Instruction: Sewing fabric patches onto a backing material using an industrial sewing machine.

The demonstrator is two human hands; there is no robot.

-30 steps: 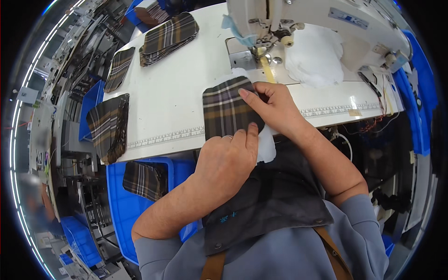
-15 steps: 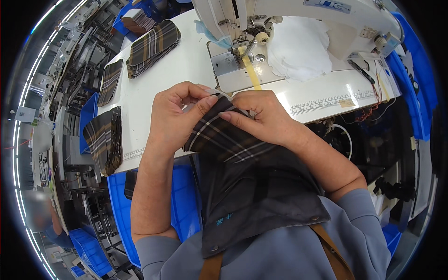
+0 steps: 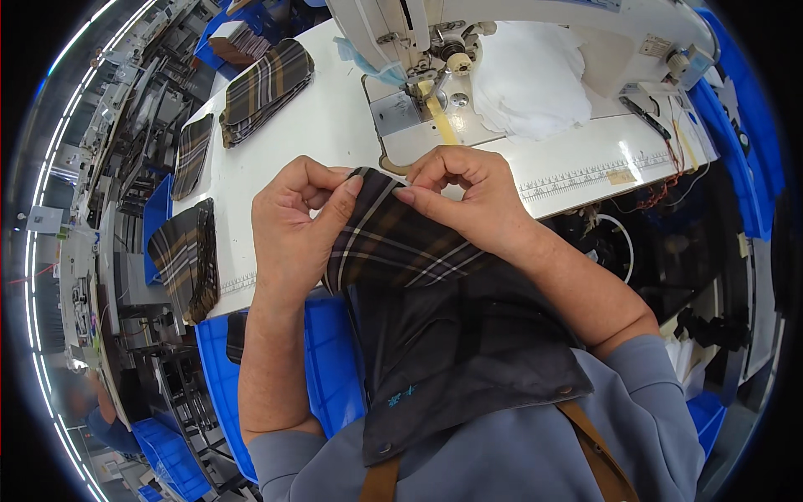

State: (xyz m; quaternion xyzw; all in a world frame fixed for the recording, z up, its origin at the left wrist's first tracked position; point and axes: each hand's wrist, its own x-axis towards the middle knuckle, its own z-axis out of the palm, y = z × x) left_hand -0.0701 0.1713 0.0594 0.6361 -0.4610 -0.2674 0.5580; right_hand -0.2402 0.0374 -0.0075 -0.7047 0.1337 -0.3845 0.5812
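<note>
A dark plaid fabric piece (image 3: pixel 400 230) with white and brown stripes hangs between my hands, above my black apron. My left hand (image 3: pixel 303 217) pinches its upper left edge between thumb and fingers. With thumb and curled fingers, my right hand (image 3: pixel 464 197) grips the upper right edge. The fabric's top edge spans the short gap between my fingertips. Just beyond my hands stands a white sewing machine (image 3: pixel 606 50), with a yellow strip (image 3: pixel 442 121) running from under its needle area toward me.
Stacks of plaid pieces lie at the table's left: a far stack (image 3: pixel 268 92), a middle one (image 3: pixel 192 156) and a near one (image 3: pixel 186 259). White cloth (image 3: pixel 531 79) lies by the machine. A blue bin (image 3: pixel 330 356) sits below the table edge. Another person (image 3: pixel 104 410) is far left.
My hands have moved apart along the fabric's top edge, the left one shifting left. More of the plaid face now shows, spread between them. The view has shifted slightly.
</note>
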